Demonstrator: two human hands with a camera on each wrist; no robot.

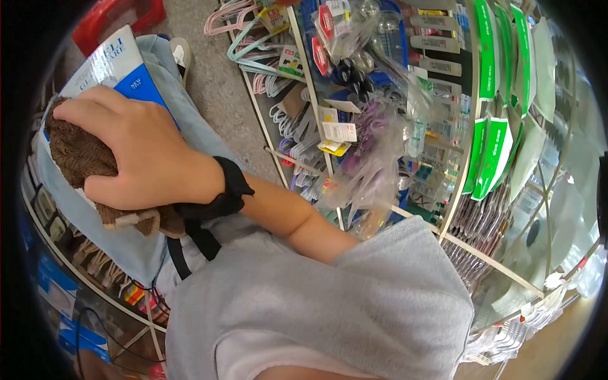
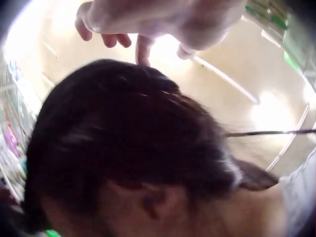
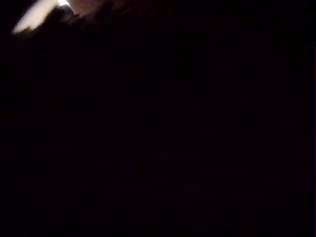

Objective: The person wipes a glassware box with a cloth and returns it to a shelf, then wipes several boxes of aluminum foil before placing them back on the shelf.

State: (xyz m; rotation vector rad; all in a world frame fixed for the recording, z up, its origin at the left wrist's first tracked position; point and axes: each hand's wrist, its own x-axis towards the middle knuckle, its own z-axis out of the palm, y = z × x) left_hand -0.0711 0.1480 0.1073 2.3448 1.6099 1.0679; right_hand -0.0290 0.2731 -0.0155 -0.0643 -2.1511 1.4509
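In the head view my right hand (image 1: 149, 145) grips a bunched brown fluffy cloth (image 1: 82, 149), the thumb on the near side and the fingers over the far side. The cloth lies against a white and blue box (image 1: 104, 63) with printed lettering, above light blue trousers (image 1: 196, 114). A black strap (image 1: 218, 190) circles that wrist. Almost all of the right wrist view is dark. My left hand (image 2: 163, 19) shows in the left wrist view, raised over the dark-haired head (image 2: 118, 123) with its fingers hanging loosely, one fingertip right at the hair.
Clothes hangers (image 1: 250, 44) hang on a rack beside the grey floor (image 1: 209, 82). Bagged goods (image 1: 373, 126) and green-and-white packets (image 1: 494, 158) fill the shelves to the right. A red plastic object (image 1: 120, 19) stands at the upper left, near a shoe (image 1: 180, 57).
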